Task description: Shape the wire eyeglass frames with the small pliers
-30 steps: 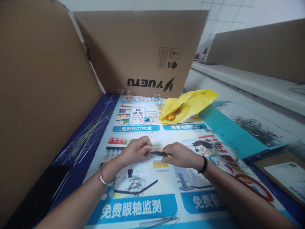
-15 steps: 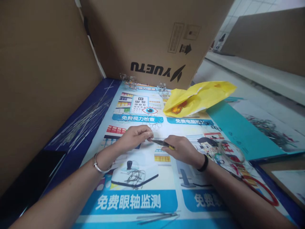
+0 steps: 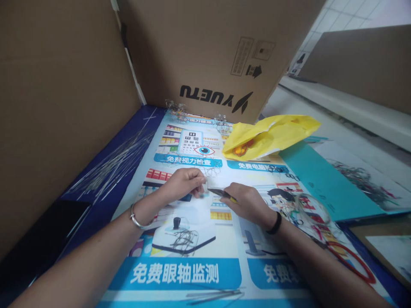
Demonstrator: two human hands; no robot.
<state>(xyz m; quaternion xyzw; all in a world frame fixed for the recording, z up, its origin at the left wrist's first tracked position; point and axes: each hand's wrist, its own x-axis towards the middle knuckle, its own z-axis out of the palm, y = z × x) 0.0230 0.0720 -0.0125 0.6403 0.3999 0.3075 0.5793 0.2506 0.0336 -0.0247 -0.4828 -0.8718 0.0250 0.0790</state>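
My right hand (image 3: 245,200) is wrapped round a pair of pliers (image 3: 221,193) with yellow handles, its dark jaws pointing left. Just left of the jaw tips, my left hand (image 3: 188,182) is closed in a pinch on a thin wire (image 3: 206,184), only a little of which shows. A small gap lies between the pliers' tips and my left fingers. Below my hands on the printed sheet sits a loose bunch of bent wires (image 3: 184,240). Close to the front edge lie several short straight wires (image 3: 215,295).
Long straight wires (image 3: 112,164) lie at left on blue cloth. A yellow paper packet (image 3: 272,132) rests at back right, near a teal folder (image 3: 327,179) and a tangle of wire scraps (image 3: 362,179). Red-handled scissors (image 3: 353,261) lie by my right forearm. Cardboard walls (image 3: 199,51) stand behind and left.
The pliers' tips have come slightly away from my left fingers, where they were touching or nearly so. The whole view has shifted a little.
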